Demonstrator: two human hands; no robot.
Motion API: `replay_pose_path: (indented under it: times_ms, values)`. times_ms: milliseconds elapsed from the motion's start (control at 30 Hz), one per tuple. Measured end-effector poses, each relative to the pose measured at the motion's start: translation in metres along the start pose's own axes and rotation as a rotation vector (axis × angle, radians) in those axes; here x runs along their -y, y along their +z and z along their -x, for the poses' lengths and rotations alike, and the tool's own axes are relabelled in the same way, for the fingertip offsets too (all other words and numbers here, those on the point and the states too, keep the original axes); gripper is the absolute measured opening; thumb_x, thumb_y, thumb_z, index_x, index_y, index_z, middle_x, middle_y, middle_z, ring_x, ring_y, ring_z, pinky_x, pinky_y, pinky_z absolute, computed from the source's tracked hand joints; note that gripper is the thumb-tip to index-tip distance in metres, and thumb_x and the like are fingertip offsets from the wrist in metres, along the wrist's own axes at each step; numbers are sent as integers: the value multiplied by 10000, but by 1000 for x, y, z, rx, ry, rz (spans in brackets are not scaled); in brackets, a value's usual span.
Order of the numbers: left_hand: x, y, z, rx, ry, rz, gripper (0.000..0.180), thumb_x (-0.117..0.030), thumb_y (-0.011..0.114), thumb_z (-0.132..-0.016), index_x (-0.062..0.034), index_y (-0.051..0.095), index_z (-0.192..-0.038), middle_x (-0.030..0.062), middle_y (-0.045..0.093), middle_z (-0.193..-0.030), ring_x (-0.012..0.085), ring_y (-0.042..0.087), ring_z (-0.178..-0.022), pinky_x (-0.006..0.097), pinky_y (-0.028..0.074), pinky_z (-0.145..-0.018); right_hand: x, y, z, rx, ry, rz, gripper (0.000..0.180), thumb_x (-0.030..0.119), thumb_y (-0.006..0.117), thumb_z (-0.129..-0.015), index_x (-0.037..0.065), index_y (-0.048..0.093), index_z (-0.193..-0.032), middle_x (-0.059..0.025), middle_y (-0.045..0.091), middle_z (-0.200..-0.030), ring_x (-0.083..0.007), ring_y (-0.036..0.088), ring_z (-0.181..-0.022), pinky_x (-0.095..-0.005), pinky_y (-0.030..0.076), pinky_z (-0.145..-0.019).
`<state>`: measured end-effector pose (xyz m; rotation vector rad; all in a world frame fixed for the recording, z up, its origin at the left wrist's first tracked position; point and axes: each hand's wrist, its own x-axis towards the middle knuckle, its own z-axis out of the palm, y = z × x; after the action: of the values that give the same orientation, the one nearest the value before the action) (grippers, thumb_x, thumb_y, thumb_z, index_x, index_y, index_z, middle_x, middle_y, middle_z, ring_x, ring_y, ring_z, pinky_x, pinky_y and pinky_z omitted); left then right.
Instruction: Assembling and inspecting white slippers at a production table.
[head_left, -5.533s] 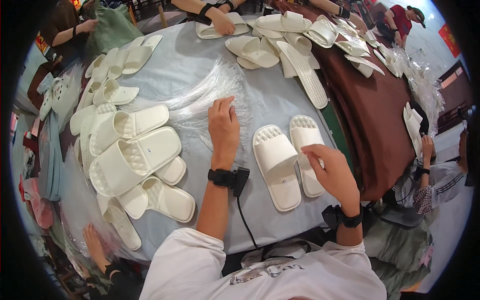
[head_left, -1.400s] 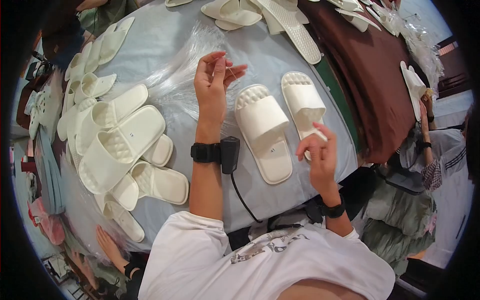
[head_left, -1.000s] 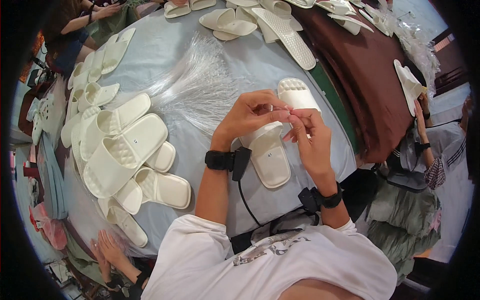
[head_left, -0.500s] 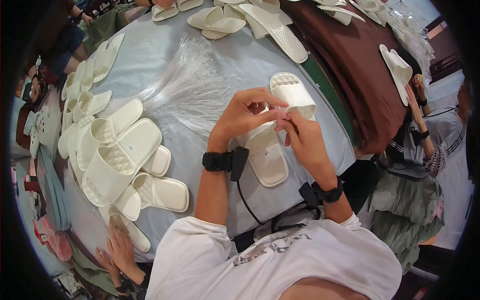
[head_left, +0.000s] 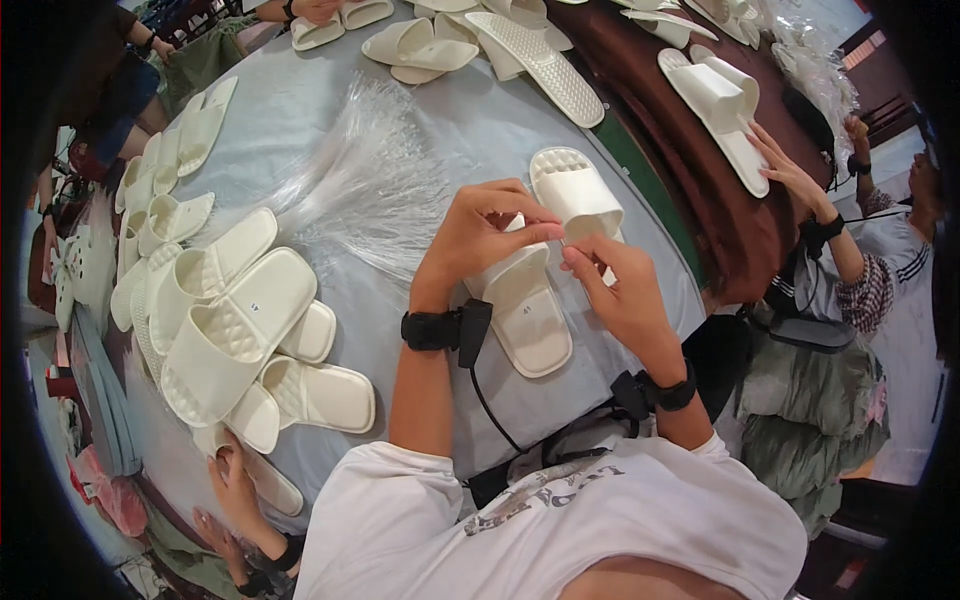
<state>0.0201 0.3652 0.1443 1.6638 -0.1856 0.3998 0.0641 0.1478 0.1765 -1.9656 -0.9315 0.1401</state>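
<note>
Over two white slippers, my left hand (head_left: 492,238) and my right hand (head_left: 622,288) meet with thumb and fingers pinched. A thin plastic strand (head_left: 563,241), barely visible, seems to run between their fingertips. The near slipper (head_left: 530,325) lies under my left hand, its strap partly hidden by my fingers. Just beyond my right hand is the far slipper (head_left: 583,195), with a bumpy footbed; its near end is hidden. Left of my hands, a fanned bundle of clear plastic strands (head_left: 365,180) lies on the grey-blue tablecloth (head_left: 410,400).
White slippers (head_left: 240,325) are heaped at the left, with more slippers (head_left: 540,70) at the far edge. Another person's hand (head_left: 232,485) touches a slipper at the lower left. At the right, a person's hand (head_left: 790,170) holds a slipper (head_left: 715,105) over brown cloth (head_left: 650,90).
My fingertips have drawn slightly apart, my right hand shifting a little right and down. The person at the right has moved a slipper leftward over the brown cloth.
</note>
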Motion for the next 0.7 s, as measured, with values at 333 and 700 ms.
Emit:
replay_pose_path:
  times_ms: [333, 700]
  values:
    - [17, -3, -5, -342, -123, -134, 227, -147, 716, -1001, -101, 743, -1222, -42, 647, -872, 29, 466, -696, 210, 405, -611, -31, -3, 8, -173, 205, 290, 153, 163, 688, -960, 11, 710, -959, -137, 714, -993, -264, 679, -689, -376, 525, -650]
    - [12, -9, -1, -304, -164, -364, 289, -239, 737, -954, -136, 766, -1223, 60, 744, -928, 173, 523, -773, 325, 467, -741, -61, -5, -10, 15, -164, 372, 92, 143, 626, -992, 51, 627, -996, -166, 679, -961, -423, 656, -812, -474, 518, -661]
